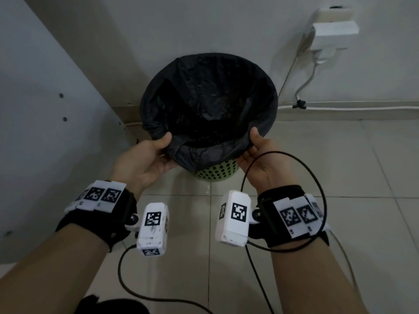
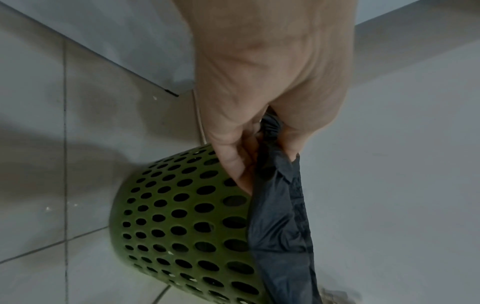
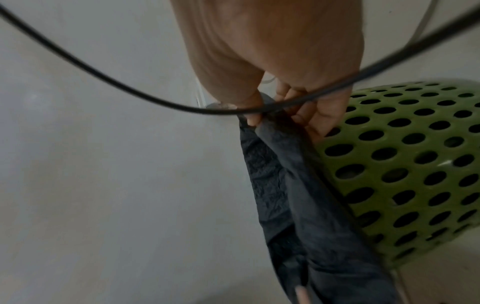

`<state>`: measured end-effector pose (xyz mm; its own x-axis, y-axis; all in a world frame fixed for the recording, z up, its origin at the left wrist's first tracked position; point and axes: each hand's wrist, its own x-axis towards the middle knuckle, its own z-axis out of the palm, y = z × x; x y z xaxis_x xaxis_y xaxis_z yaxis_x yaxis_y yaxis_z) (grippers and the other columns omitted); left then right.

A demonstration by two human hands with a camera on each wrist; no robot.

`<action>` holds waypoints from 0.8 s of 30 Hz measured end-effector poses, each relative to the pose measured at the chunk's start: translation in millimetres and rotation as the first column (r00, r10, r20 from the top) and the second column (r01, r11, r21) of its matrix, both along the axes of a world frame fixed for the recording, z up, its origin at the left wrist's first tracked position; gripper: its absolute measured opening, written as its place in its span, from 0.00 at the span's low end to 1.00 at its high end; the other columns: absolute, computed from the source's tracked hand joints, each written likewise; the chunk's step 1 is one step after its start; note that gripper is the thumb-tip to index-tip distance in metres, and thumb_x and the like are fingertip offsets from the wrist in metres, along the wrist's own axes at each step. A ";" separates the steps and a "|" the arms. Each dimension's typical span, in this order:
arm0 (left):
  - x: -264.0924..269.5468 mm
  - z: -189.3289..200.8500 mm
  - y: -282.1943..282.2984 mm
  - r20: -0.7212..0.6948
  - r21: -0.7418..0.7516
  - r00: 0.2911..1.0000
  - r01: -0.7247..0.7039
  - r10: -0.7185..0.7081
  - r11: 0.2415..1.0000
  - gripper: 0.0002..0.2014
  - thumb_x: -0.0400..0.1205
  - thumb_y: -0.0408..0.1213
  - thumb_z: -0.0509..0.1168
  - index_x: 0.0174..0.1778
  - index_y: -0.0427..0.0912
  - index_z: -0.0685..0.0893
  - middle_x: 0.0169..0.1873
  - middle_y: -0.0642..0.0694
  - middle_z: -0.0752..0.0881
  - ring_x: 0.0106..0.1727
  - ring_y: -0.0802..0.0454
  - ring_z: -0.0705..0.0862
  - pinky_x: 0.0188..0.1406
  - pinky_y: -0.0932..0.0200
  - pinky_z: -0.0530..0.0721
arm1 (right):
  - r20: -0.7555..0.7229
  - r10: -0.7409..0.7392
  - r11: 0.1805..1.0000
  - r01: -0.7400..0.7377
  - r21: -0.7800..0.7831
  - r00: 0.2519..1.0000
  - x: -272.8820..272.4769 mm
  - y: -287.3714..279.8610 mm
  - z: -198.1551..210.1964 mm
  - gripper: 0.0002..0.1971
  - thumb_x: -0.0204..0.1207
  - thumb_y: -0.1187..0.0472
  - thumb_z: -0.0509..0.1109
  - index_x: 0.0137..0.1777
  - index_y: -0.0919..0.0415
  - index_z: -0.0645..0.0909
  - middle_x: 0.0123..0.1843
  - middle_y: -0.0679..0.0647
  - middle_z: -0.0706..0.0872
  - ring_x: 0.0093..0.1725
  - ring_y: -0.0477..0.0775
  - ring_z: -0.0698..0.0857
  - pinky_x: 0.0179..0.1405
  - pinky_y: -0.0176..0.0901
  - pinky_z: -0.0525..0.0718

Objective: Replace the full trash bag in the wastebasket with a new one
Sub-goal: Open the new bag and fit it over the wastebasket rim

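The trash bag (image 1: pixel 208 96) is black, thin and wrinkled; it lines the green wastebasket (image 1: pixel 214 173) with round holes. The fingers (image 2: pixel 233 164) of the left hand (image 1: pixel 145 162) pinch its folded edge at about 8 o'clock of the rim, and the right hand (image 1: pixel 263 159) pinches it at about 4 o'clock. The wastebasket stands on the tiled floor (image 1: pixel 340 166), near the wall (image 1: pixel 204 23).

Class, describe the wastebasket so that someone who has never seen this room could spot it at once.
Start at the white wall with the power strip and follow it down to the tiled floor. There stands the wastebasket, lined with a black trash bag whose near edge both hands pinch. It is the only green thing, its wall full of round holes.
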<state>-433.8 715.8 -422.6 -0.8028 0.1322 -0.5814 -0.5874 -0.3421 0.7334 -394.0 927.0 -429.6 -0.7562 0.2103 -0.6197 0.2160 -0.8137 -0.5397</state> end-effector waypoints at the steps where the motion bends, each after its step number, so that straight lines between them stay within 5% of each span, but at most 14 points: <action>1: -0.4 -0.6 -0.4 -0.011 -0.003 1.000 -0.010 0.010 1.000 0.14 0.87 0.35 0.61 0.67 0.37 0.81 0.62 0.40 0.88 0.58 0.47 0.88 0.40 0.53 0.92 | 0.011 -0.016 1.000 0.016 0.008 1.000 -0.2 -2.5 -0.3 0.19 0.85 0.59 0.67 0.72 0.67 0.78 0.54 0.61 0.90 0.47 0.57 0.89 0.49 0.50 0.89; 7: -0.5 -6.1 -5.0 -0.028 -0.091 0.999 0.023 -0.025 0.996 0.19 0.86 0.44 0.63 0.71 0.41 0.81 0.62 0.43 0.89 0.61 0.44 0.88 0.46 0.48 0.92 | -0.009 -0.014 1.000 0.015 0.025 1.000 19.3 -41.1 -12.9 0.25 0.78 0.45 0.74 0.66 0.62 0.82 0.57 0.62 0.93 0.53 0.63 0.93 0.56 0.63 0.89; 16: -1.8 -16.0 -4.4 -0.049 -0.114 0.997 -0.067 0.062 0.991 0.20 0.86 0.45 0.63 0.72 0.42 0.79 0.62 0.44 0.88 0.57 0.45 0.90 0.41 0.50 0.92 | -0.064 -0.095 0.995 0.094 -0.026 0.993 28.8 -67.6 -10.2 0.23 0.82 0.49 0.70 0.68 0.66 0.82 0.61 0.65 0.90 0.60 0.63 0.90 0.64 0.63 0.87; 19: -12.0 -14.4 -16.7 -0.077 -0.228 0.996 -0.069 0.052 0.971 0.17 0.88 0.46 0.61 0.69 0.43 0.80 0.56 0.47 0.89 0.47 0.52 0.93 0.36 0.53 0.90 | -0.021 0.106 0.994 -0.105 0.026 0.994 33.7 -59.9 -13.4 0.22 0.80 0.43 0.70 0.61 0.62 0.85 0.57 0.63 0.92 0.55 0.61 0.92 0.52 0.58 0.91; 21: -21.8 -12.7 -28.4 -0.082 -0.283 0.996 -0.038 0.016 0.958 0.17 0.88 0.46 0.60 0.70 0.44 0.81 0.58 0.47 0.90 0.54 0.50 0.91 0.42 0.52 0.89 | 0.051 0.100 0.985 -0.107 0.137 0.994 33.2 -42.0 -17.5 0.29 0.76 0.37 0.70 0.59 0.64 0.85 0.54 0.62 0.92 0.51 0.59 0.93 0.42 0.52 0.92; 24: -32.6 -8.3 -38.0 -0.078 -0.288 0.997 0.000 -0.024 0.958 0.18 0.88 0.44 0.59 0.72 0.44 0.81 0.63 0.46 0.89 0.63 0.44 0.88 0.49 0.48 0.88 | 0.040 0.056 0.976 -0.063 0.209 0.998 22.8 -10.7 -15.6 0.28 0.76 0.36 0.71 0.59 0.63 0.85 0.51 0.59 0.92 0.49 0.57 0.92 0.43 0.49 0.90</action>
<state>-466.4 677.7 -430.9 -0.8475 -0.0210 -0.5303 -0.5258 -0.1033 0.8443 -371.2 916.2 -445.1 -0.7506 0.2937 -0.5919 0.2820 -0.6678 -0.6889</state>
